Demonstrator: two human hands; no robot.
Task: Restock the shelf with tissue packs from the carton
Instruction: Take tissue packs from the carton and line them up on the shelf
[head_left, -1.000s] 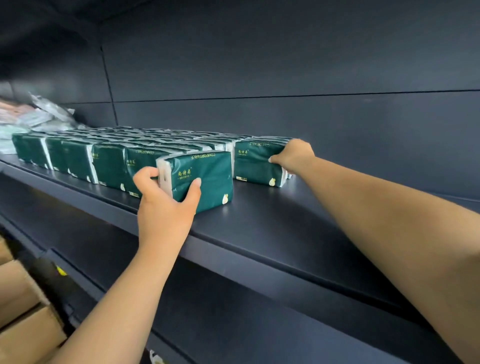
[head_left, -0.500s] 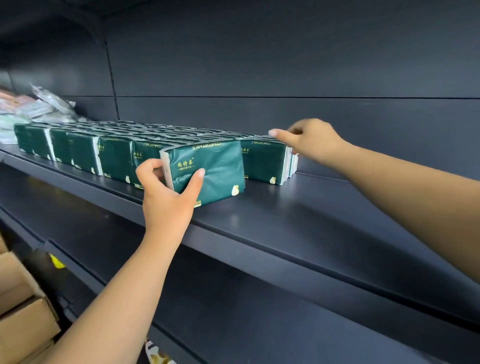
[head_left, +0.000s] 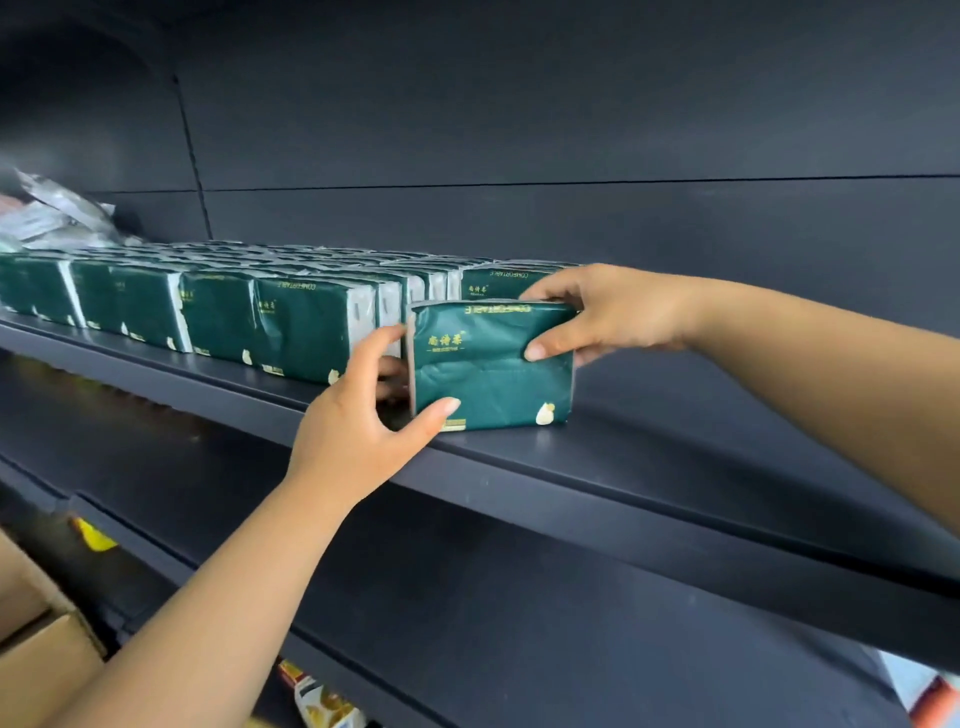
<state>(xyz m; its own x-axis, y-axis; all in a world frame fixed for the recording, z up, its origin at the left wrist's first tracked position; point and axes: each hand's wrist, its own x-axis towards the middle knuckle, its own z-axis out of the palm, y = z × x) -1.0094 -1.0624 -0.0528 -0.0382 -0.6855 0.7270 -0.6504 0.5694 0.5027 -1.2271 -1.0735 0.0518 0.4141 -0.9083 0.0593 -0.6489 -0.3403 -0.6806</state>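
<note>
a dark metal shelf unit with a dark back panel fills the view. the shelf (head_left: 675, 457) at hand level carries a long row of green tissue packs (head_left: 218, 306) running from the far left towards the middle, several deep, standing upright and pressed side to side. at the far left end behind them lies a heap of pale crinkled plastic bags (head_left: 57, 218). one more tissue pack (head_left: 493, 364) stands upright on the shelf just right of the row's front end, a little forward of the others. in the lower left corner shows part of a brown carton (head_left: 36, 654); what it holds is out of sight. the left hand (head_left: 358, 415) reaches up from below, thumb on the pack's lower front and fingers curled behind its left edge. the right hand (head_left: 608, 312) comes in from the right, fingers over the pack's top right corner and thumb pressed on its front, so both hands pinch the same pack.
</note>
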